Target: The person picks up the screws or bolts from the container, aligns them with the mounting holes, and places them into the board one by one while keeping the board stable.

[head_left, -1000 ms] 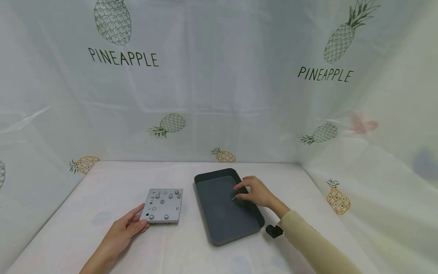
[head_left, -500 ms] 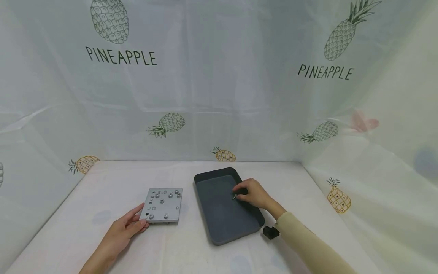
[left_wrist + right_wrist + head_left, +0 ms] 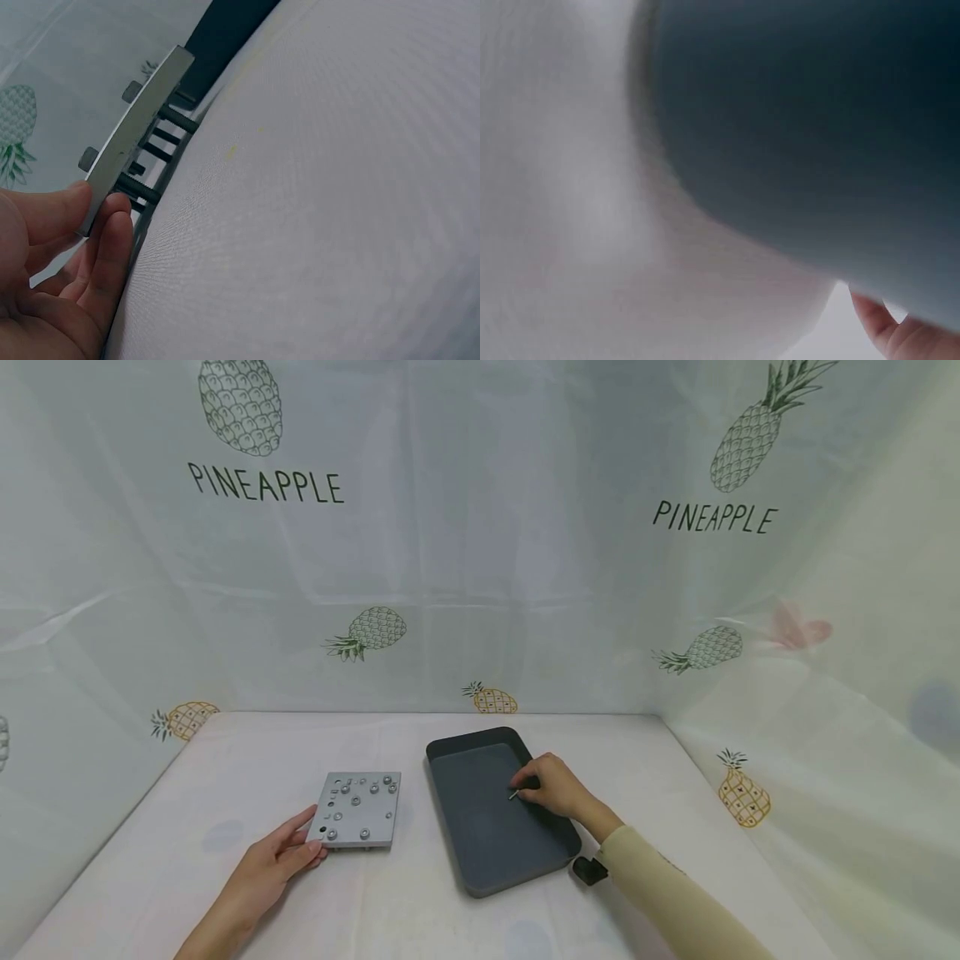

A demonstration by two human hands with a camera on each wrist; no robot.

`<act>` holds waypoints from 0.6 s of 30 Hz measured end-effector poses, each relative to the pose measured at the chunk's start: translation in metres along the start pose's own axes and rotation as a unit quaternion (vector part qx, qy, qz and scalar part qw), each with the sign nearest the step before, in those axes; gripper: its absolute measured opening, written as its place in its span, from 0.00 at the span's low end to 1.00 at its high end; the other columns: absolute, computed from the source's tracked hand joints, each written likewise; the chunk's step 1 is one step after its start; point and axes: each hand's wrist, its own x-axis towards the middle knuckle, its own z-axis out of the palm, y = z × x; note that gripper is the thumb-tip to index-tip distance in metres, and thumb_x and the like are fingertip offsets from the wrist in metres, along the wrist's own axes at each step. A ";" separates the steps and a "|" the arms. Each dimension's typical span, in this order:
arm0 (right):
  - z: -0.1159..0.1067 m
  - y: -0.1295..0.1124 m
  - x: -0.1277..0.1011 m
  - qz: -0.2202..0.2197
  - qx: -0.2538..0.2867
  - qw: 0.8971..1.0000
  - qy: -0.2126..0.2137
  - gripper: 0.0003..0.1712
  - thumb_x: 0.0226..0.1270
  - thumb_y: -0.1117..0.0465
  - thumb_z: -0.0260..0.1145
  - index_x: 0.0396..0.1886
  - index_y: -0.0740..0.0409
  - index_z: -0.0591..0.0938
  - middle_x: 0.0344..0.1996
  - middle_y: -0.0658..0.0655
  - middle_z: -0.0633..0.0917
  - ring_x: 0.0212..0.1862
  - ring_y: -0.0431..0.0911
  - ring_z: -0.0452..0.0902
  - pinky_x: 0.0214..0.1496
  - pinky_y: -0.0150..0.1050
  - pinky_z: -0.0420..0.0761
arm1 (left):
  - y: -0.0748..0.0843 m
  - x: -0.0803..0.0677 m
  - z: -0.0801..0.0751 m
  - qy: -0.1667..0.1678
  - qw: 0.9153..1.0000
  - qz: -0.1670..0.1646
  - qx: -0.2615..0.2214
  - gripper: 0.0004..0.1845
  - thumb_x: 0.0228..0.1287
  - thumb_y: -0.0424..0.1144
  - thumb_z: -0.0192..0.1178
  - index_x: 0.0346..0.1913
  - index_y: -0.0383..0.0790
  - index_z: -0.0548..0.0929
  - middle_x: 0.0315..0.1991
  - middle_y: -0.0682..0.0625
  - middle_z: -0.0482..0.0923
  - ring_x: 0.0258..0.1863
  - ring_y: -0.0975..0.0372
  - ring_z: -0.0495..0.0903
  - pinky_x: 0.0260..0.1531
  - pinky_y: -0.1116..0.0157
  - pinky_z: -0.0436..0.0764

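Observation:
My left hand (image 3: 264, 870) pinches the near left corner of a silver metal plate (image 3: 360, 814), thumb on top and fingers beneath. Several bolts stand in the plate, their heads above it; in the left wrist view their threaded shanks (image 3: 180, 120) stick out below. Over the right side of a dark grey tray (image 3: 487, 827), my right hand (image 3: 558, 787) has its fingers bent around a small metal bolt (image 3: 513, 794), which sticks out at the thumb tip. Which fingers grip it is hidden. The right wrist view shows mostly the tray's blurred outside (image 3: 802, 135), with fingers (image 3: 874, 319) at the lower right.
A white cloth covers the table (image 3: 420, 927). Beside the tray's near right corner, a black object (image 3: 589, 870) shows by the right sleeve (image 3: 667, 893). A pineapple-print curtain (image 3: 525, 568) hangs behind and at both sides.
My right index finger has bent in closer to the thumb, and the right wrist and sleeve have shifted slightly left. The left hand, plate and tray stay in place.

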 end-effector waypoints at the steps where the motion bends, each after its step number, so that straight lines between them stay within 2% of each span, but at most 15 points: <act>1: 0.000 0.000 0.000 -0.006 -0.003 1.000 0.001 0.08 0.63 0.67 0.79 0.42 0.55 0.94 0.39 0.48 0.93 0.47 0.47 0.86 0.63 0.52 0.81 | 0.000 0.000 0.000 0.000 1.000 0.000 -0.003 0.37 0.79 0.34 0.62 0.85 0.40 0.59 0.66 0.36 0.77 0.52 0.61 0.88 0.54 0.69 0.88; 8: 0.000 -0.002 0.000 -0.046 -0.019 0.999 0.007 0.05 0.62 0.67 0.80 0.38 0.56 0.94 0.35 0.49 0.93 0.42 0.44 0.87 0.61 0.50 0.81 | 0.000 0.000 0.000 -0.001 1.000 0.004 -0.001 0.38 0.79 0.35 0.63 0.84 0.39 0.59 0.66 0.35 0.77 0.52 0.61 0.88 0.53 0.69 0.88; 18: 0.000 -0.004 -0.002 -0.027 -0.036 0.999 -0.009 0.03 0.66 0.65 0.78 0.38 0.54 0.93 0.35 0.48 0.90 0.48 0.50 0.81 0.62 0.53 0.80 | 0.001 -0.001 0.001 0.005 1.000 -0.002 0.003 0.37 0.79 0.34 0.62 0.84 0.40 0.60 0.65 0.36 0.78 0.51 0.62 0.88 0.53 0.69 0.88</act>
